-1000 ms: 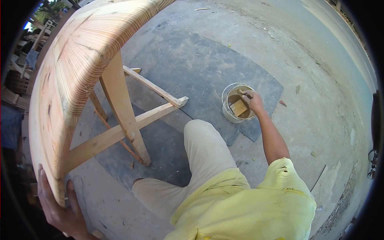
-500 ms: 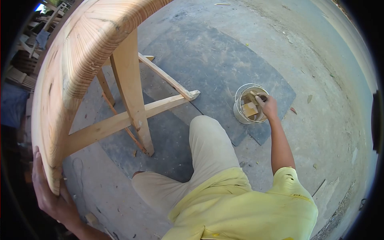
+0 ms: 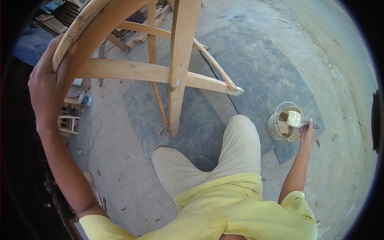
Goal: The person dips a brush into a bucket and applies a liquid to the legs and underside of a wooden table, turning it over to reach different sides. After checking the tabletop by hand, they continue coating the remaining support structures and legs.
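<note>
My left hand (image 3: 47, 86) grips the rim of a round pale-wood table top (image 3: 86, 24), which is tipped up on edge. The table's leg (image 3: 178, 60) and cross braces (image 3: 128, 71) stand in front of me on a dark mat (image 3: 248, 68). My right hand (image 3: 307, 134) holds a paintbrush (image 3: 297, 120) by its handle, the wet bristles lifted just above a small bucket (image 3: 280, 126) of brown liquid. The bucket stands on the mat's right edge beside my bent knee.
I crouch on a concrete floor (image 3: 116, 168) in pale trousers and a yellow shirt. At the left lie a small can (image 3: 85, 99), a little wooden frame (image 3: 68, 123) and a cable. Stacked wooden pieces (image 3: 52, 22) fill the upper left.
The view swung left and the table top tipped further up, with my left hand sliding higher on its rim. My right hand lifted the brush out of the bucket.
</note>
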`<state>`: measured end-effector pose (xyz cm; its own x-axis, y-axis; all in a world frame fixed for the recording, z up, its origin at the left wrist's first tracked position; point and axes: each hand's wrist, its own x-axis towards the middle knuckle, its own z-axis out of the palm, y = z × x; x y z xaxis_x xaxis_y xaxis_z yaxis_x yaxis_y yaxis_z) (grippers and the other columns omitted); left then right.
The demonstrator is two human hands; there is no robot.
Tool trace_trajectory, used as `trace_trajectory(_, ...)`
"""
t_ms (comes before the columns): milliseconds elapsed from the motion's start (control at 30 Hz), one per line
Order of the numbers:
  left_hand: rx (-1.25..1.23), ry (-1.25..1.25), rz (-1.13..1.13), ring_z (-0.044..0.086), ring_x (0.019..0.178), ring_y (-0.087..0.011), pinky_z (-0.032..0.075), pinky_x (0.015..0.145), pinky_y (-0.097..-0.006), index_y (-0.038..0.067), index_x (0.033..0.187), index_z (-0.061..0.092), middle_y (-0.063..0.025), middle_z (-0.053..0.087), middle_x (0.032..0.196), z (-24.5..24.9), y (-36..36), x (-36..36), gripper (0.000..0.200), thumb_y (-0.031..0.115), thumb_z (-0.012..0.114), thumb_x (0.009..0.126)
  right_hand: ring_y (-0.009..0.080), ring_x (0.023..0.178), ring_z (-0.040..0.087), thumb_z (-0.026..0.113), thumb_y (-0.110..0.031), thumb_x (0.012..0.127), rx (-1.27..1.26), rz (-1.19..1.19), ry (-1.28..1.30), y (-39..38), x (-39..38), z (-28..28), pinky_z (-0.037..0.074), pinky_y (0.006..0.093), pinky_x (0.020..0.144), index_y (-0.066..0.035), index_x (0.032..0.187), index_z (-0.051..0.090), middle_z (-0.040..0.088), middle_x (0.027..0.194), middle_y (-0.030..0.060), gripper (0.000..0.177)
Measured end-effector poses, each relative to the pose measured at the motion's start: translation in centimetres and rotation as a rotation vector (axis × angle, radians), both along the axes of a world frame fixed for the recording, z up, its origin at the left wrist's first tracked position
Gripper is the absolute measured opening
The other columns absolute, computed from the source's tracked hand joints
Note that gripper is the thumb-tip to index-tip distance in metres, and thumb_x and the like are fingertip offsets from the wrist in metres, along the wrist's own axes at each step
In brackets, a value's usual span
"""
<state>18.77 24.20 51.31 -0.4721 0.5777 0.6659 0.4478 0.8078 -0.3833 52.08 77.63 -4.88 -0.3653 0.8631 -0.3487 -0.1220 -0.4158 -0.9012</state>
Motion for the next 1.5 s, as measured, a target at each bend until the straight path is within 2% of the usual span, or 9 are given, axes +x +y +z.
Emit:
trace_trajectory(67,0.003,-0.015,0.012,0.072,0.093,-0.0279,0.054,0.083,-0.0389,0.016,0.127,0.067,-0.0122,0.073,0.104,1.6,-0.2,-2.2,0.04,0.042,0.061,0.097,0.018,0.09,0.069,0.069,-0.029,0.096,-0.226,-0.227,0.378,-1.1,-1.3,0.6,0.058,0.0315,0.083,-0.004,0.111,0.063,0.068,0.1,0.0097,0.03)
trace_trajectory(167,0.015,-0.066,0.011,0.071,0.094,-0.0301,0.052,0.087,-0.0399,0.016,0.128,0.065,-0.0126,0.073,0.104,4.4,0.9,-4.8,0.046,0.049,0.057,0.098,0.0198,0.104,0.066,0.068,-0.017,0.096,-0.258,-0.038,0.646,-5.9,-7.3,3.0,0.055,0.0347,0.095,-0.001,0.118,0.062,0.068,0.11,0.0128,0.028)
trace_trajectory(367,0.009,-0.113,0.029,0.066,0.112,-0.031,0.047,0.097,-0.0384,0.015,0.136,0.061,-0.0179,0.069,0.119,7.8,1.4,-10.7,0.054,0.053,0.057,0.097,0.0217,0.098,0.069,0.07,-0.004,0.09,-0.307,0.35,0.729,-23.2,-24.1,12.2,0.059,0.0349,0.087,0.002,0.123,0.062,0.068,0.113,0.0132,0.034)
trace_trajectory(567,0.052,-0.118,0.06,0.064,0.114,-0.0318,0.046,0.099,-0.0382,0.016,0.137,0.06,-0.0165,0.069,0.121,9.4,1.3,-14.4,0.06,0.058,0.058,0.095,0.019,0.094,0.069,0.078,-0.008,0.085,-0.182,0.331,0.819,-31.7,-36.9,19.2,0.06,0.0308,0.078,0.001,0.116,0.067,0.069,0.109,0.0117,0.034)
trace_trajectory(733,0.063,-0.087,-0.009,0.065,0.112,-0.0346,0.046,0.098,-0.0404,0.019,0.135,0.062,-0.0181,0.07,0.119,10.1,0.6,-16.2,0.059,0.06,0.059,0.093,0.0198,0.09,0.071,0.081,-0.011,0.083,-0.153,0.252,0.712,-31.5,-35.3,16.3,0.06,0.0304,0.075,0.001,0.115,0.069,0.071,0.108,0.0119,0.036)
trace_trajectory(933,0.093,-0.183,-0.011,0.065,0.113,-0.0288,0.045,0.099,-0.038,0.018,0.135,0.064,-0.0159,0.07,0.12,10.4,0.5,-17.0,0.061,0.061,0.06,0.092,0.0192,0.09,0.071,0.08,-0.011,0.084,-0.027,0.252,0.777,-33.0,-37.8,21.7,0.059,0.0288,0.07,0.0,0.115,0.07,0.071,0.109,0.0111,0.034)
trace_trajectory(1233,0.049,-0.112,0.031,0.064,0.114,-0.0278,0.044,0.101,-0.0378,0.016,0.134,0.064,-0.0148,0.069,0.12,10.2,0.9,-17.7,0.059,0.06,0.059,0.094,0.0198,0.089,0.07,0.079,-0.013,0.085,-0.141,-0.107,0.506,-32.8,-32.9,12.3,0.06,0.0298,0.074,0.003,0.12,0.067,0.07,0.112,0.0137,0.04)
trace_trajectory(1400,0.064,-0.133,-0.027,0.064,0.115,-0.0324,0.044,0.101,-0.0403,0.018,0.134,0.064,-0.0164,0.069,0.12,10.8,0.4,-19.1,0.059,0.061,0.057,0.094,0.0169,0.092,0.067,0.078,-0.011,0.086,-0.054,0.035,0.638,-34.9,-35.3,18.4,0.059,0.0292,0.074,0.002,0.116,0.07,0.07,0.112,0.012,0.033)
trace_trajectory(1500,0.059,-0.123,-0.04,0.063,0.117,-0.0361,0.044,0.101,-0.0422,0.022,0.134,0.064,-0.018,0.069,0.12,10.6,0.4,-19.9,0.058,0.062,0.056,0.093,0.0137,0.093,0.065,0.077,-0.01,0.087,-0.011,-0.031,0.556,-33.5,-35.3,15.6,0.057,0.0279,0.071,0.0,0.115,0.072,0.071,0.111,0.0092,0.03)
